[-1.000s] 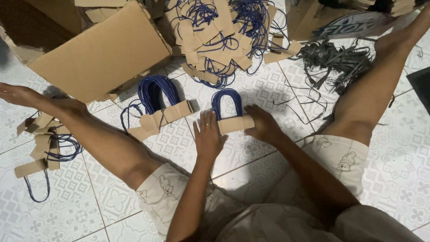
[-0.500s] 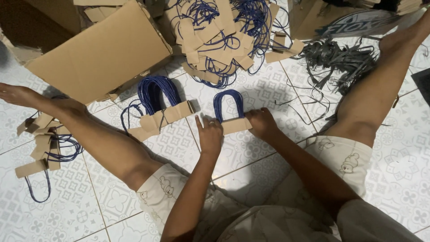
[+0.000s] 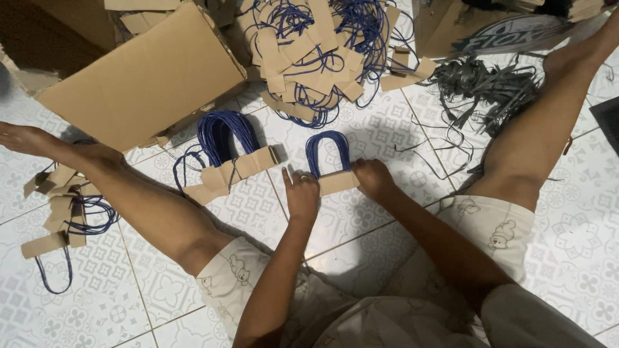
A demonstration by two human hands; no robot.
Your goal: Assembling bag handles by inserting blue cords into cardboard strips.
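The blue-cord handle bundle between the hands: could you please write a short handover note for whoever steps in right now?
Left hand and right hand press the ends of a small stack of blue-cord paper handles on the tiled floor.
Done: a larger squared stack lies to its left.
Left: a loose heap above, and scattered handles by the left leg.

A brown cardboard box (image 3: 138, 80) is lying at ten o'clock on the tiled floor (image 3: 580, 258). A heap of loose blue-cord handles (image 3: 316, 51) is sitting at twelve o'clock, and grey plastic strips (image 3: 490, 87) are spreading at two o'clock.
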